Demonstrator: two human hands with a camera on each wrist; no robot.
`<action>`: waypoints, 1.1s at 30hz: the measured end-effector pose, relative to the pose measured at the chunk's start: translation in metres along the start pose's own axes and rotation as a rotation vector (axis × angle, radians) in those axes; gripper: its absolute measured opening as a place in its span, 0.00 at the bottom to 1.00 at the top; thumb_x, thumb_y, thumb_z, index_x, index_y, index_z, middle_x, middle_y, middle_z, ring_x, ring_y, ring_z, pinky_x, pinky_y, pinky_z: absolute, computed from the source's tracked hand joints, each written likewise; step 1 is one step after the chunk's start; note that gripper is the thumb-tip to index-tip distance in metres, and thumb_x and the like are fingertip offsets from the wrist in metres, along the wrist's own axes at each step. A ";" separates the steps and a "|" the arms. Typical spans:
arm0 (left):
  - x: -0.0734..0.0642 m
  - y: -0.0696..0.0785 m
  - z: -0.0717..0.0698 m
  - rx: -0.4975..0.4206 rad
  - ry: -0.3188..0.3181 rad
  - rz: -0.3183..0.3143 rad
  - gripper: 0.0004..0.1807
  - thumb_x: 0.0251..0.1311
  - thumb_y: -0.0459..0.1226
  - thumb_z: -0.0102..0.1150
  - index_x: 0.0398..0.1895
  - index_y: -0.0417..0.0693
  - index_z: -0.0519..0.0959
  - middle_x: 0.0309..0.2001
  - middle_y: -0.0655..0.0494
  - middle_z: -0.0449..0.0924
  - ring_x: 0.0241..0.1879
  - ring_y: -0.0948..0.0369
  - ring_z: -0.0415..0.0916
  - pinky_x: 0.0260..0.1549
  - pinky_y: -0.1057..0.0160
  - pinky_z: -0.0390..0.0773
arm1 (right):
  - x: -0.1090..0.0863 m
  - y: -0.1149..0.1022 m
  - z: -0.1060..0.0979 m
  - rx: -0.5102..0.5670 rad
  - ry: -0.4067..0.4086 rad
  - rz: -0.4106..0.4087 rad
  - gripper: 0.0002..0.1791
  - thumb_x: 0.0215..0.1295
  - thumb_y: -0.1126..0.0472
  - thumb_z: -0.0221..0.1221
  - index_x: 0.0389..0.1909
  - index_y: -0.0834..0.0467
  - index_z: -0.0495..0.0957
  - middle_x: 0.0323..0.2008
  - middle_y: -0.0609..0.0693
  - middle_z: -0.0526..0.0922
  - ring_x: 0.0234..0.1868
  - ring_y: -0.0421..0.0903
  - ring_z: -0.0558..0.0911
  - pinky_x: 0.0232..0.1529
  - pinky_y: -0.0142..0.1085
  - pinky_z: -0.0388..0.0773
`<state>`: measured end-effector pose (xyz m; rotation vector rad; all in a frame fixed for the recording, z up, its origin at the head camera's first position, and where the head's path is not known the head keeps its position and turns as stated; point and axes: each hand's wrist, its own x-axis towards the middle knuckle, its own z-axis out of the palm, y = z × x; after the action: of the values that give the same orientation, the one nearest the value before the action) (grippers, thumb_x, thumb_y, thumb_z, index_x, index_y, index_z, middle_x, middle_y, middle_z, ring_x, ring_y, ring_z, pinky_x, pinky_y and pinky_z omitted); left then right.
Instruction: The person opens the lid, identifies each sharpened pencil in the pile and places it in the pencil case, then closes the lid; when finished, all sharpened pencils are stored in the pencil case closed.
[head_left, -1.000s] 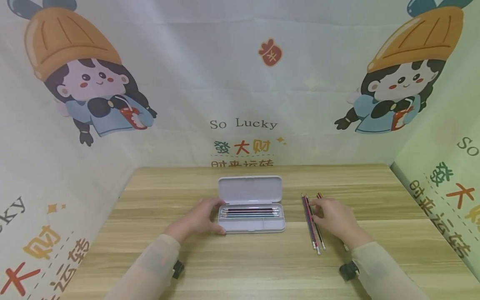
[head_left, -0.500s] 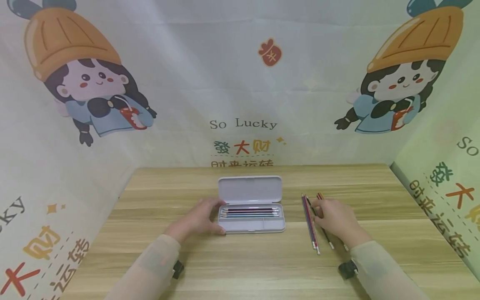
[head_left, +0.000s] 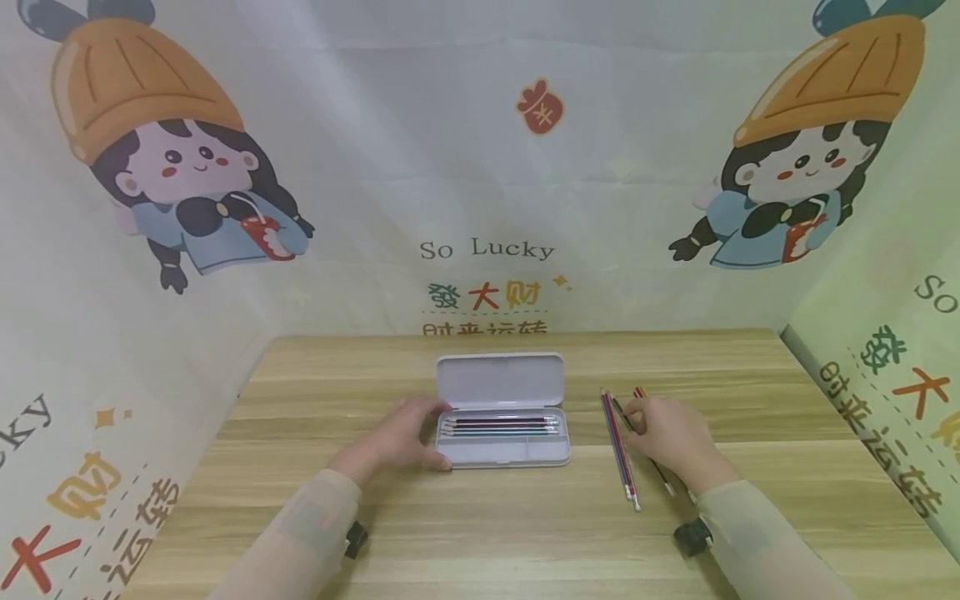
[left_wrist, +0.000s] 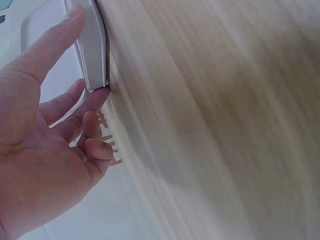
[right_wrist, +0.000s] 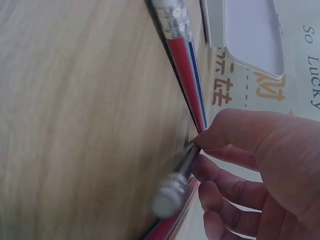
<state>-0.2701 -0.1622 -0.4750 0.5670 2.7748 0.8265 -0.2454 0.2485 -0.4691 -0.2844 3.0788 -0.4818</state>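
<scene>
An open white pencil case (head_left: 480, 452) lies on the table, with several pencils (head_left: 501, 425) in its long rear compartment. My left hand (head_left: 397, 435) holds the case's left end, thumb at the front corner and fingers at the back; the left wrist view shows the fingertips against the case wall (left_wrist: 94, 50). To the right, my right hand (head_left: 678, 437) pinches a dark pencil (right_wrist: 187, 162) between thumb and fingers, its eraser end toward me. Beside it lie red and blue striped pencils (head_left: 618, 450). Another pencil (head_left: 639, 392) is partly hidden under the right hand.
The case's lid (head_left: 500, 381) leans back open behind its tray. A smaller front right compartment (head_left: 546, 448) shows inside the case. A printed cloth backdrop (head_left: 480, 167) rises behind the wooden table (head_left: 480, 533) and at both sides.
The dark pencil's eraser end has swung right, away from the striped pencils, with my right hand on it. My left hand and the case stay in place.
</scene>
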 end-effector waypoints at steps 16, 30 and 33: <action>-0.002 0.001 0.000 0.004 0.007 -0.023 0.49 0.38 0.42 0.86 0.69 0.47 0.73 0.69 0.44 0.74 0.71 0.45 0.67 0.76 0.43 0.63 | -0.002 -0.008 -0.008 0.008 0.045 -0.038 0.20 0.57 0.57 0.72 0.52 0.52 0.86 0.35 0.46 0.90 0.29 0.41 0.83 0.22 0.32 0.75; -0.001 -0.001 0.002 0.013 0.015 -0.010 0.49 0.38 0.44 0.86 0.68 0.45 0.74 0.68 0.43 0.75 0.70 0.45 0.68 0.74 0.43 0.66 | -0.001 -0.023 -0.003 0.056 0.104 -0.207 0.16 0.57 0.63 0.69 0.48 0.51 0.89 0.24 0.36 0.81 0.18 0.35 0.67 0.17 0.29 0.62; -0.001 0.000 0.002 0.015 0.015 -0.010 0.49 0.38 0.44 0.86 0.68 0.45 0.74 0.68 0.44 0.75 0.70 0.45 0.68 0.74 0.43 0.66 | 0.001 -0.027 -0.003 0.043 0.109 -0.253 0.16 0.57 0.63 0.69 0.48 0.50 0.89 0.24 0.34 0.80 0.20 0.33 0.69 0.19 0.28 0.64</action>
<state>-0.2689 -0.1620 -0.4763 0.5509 2.7974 0.8119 -0.2415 0.2241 -0.4584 -0.6743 3.1468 -0.5876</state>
